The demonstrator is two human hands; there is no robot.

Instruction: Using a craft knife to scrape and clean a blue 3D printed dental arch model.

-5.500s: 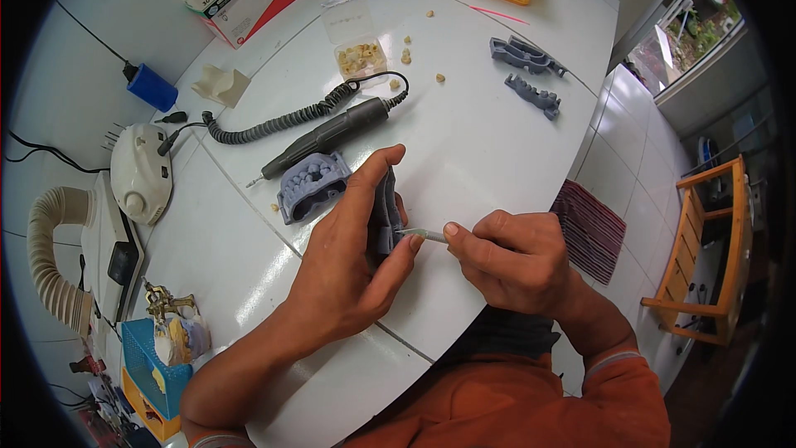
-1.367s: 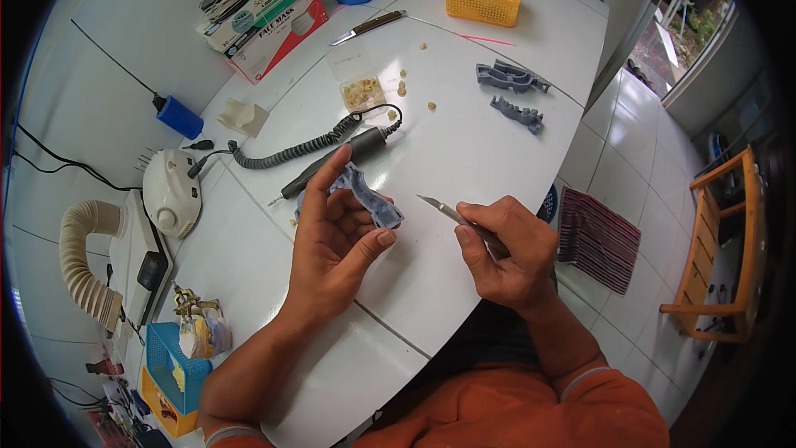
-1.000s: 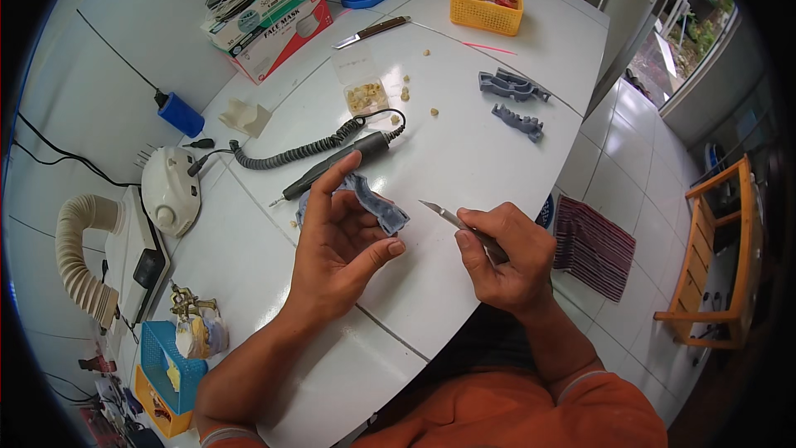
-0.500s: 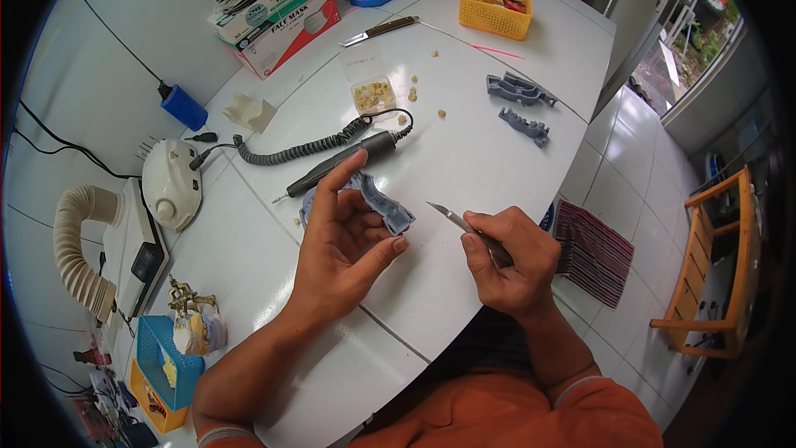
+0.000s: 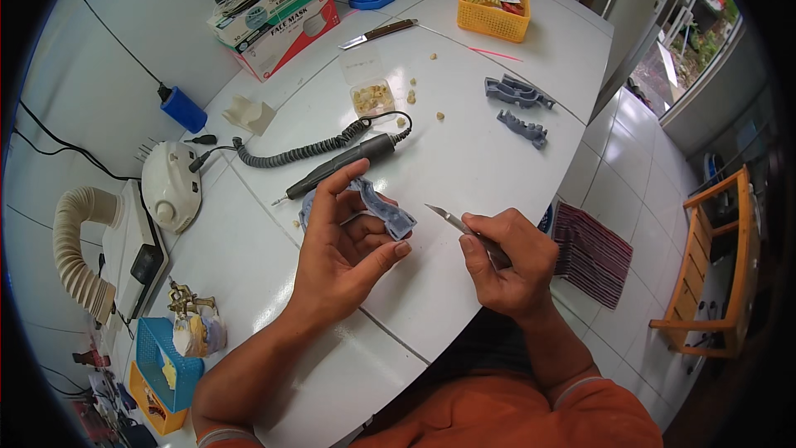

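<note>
In my left hand (image 5: pixel 340 257) is a curved grey-blue dental arch model (image 5: pixel 383 209), gripped between thumb and fingers above the white table. The fingers cover much of its left part. My right hand (image 5: pixel 516 261) is closed round the handle of a craft knife (image 5: pixel 448 217). Its pointed blade aims toward the model, with a small gap between them. Just beyond my left hand lies a dark handpiece (image 5: pixel 342 168) with a thin bur, joined to a coiled cord (image 5: pixel 303 146).
Two more grey model pieces (image 5: pixel 518 91) lie at the right. A clear box of small yellowish teeth (image 5: pixel 373 98) stands mid-table, loose ones beside it. Behind are a brown-handled knife (image 5: pixel 378 33) and yellow basket (image 5: pixel 492 23). A white control unit (image 5: pixel 172 184) and hose (image 5: pixel 75 241) stand left.
Hardly anything differs. The model in my left hand has tilted slightly and shifted a little lower. My right hand keeps the craft knife in nearly the same place.
</note>
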